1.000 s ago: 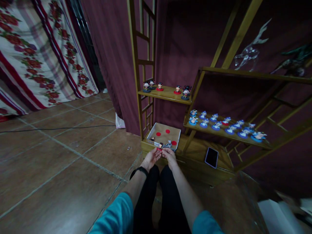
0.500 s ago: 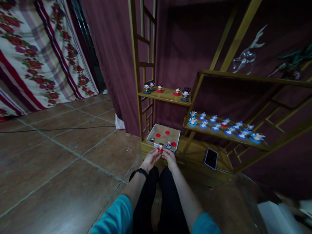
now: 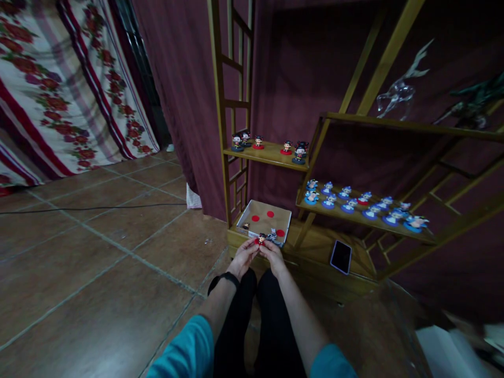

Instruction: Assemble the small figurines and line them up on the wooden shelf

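Note:
Between my fingertips is a small figurine (image 3: 262,239) with dark hair and a red base, tilted a little. My left hand (image 3: 245,255) grips it from the left, and my right hand (image 3: 272,254) closes on it from the right. Just beyond my hands lies a shallow box (image 3: 262,218) with a brown inside and white rim. Red discs (image 3: 270,214) lie in it, along with a small dark-haired figure (image 3: 246,226) at the left and a black-and-white piece (image 3: 272,234) at the right. My fingers partly hide the held figurine's base.
Several dark-haired figurines stand on the upper shelf (image 3: 268,153). Two rows of blue and white figurines (image 3: 348,205) fill the lower right shelf. A phone (image 3: 340,256) lies on the cabinet ledge. A clear deer ornament (image 3: 397,94) stands higher up, and a white box (image 3: 444,349) sits at lower right.
The figurine has turned from upright to tilted between my fingers, its red base now showing more to the left. My hands have shifted slightly; the shelves and box look the same.

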Demonstrator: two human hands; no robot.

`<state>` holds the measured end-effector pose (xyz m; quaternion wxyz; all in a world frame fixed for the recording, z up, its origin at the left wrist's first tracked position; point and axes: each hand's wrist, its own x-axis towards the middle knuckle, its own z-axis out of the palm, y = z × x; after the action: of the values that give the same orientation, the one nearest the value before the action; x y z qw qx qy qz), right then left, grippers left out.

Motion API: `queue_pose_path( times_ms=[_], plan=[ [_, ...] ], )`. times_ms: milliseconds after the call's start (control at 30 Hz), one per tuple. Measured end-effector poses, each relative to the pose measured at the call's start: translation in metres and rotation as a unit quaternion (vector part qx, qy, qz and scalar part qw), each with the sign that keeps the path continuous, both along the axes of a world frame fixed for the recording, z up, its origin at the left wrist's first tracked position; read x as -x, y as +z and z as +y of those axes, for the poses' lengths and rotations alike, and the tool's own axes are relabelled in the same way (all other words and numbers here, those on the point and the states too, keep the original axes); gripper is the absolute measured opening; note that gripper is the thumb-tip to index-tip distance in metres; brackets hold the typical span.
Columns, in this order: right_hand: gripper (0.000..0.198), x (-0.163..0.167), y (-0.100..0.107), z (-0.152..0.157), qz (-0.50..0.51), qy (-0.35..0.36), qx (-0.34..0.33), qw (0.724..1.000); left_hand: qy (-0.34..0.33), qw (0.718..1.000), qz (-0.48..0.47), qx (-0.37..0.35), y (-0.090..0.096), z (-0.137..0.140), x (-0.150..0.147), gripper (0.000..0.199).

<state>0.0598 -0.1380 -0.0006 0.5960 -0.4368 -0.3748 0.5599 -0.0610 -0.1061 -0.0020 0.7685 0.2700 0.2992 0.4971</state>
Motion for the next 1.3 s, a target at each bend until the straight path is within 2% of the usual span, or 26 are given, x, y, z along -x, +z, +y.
queue_pose_path(
  times_ms=[333, 600, 833, 967, 1133, 1300],
  plan=[
    [0.039, 0.003, 0.007, -0.002, 0.042, 0.031, -0.033, 0.998, 0.014, 0.999, 0.017, -0.037, -0.001, -0.001, -0.003, 0.048],
    [0.04, 0.004, 0.003, 0.002, 0.026, -0.001, -0.025, 0.999, 0.01, 0.999, 0.01, -0.047, 0.003, -0.003, -0.004, 0.051],
    [0.051, 0.004, -0.004, 0.006, 0.095, -0.034, -0.027, 0.994, 0.007, 0.998, 0.009, -0.062, 0.002, -0.003, -0.004, 0.054],
    [0.053, 0.003, -0.004, 0.006, 0.085, -0.03, -0.018, 0.996, 0.002, 0.999, 0.012, -0.051, 0.002, -0.002, -0.003, 0.054],
    [0.041, 0.003, -0.001, 0.005, 0.04, -0.013, -0.025, 0.999, 0.007, 1.0, 0.01, -0.017, 0.003, -0.001, -0.002, 0.049],
    [0.039, 0.003, 0.001, 0.003, 0.033, -0.014, -0.024, 0.999, -0.002, 1.0, 0.013, 0.012, 0.002, 0.0, -0.001, 0.041]
  ],
)
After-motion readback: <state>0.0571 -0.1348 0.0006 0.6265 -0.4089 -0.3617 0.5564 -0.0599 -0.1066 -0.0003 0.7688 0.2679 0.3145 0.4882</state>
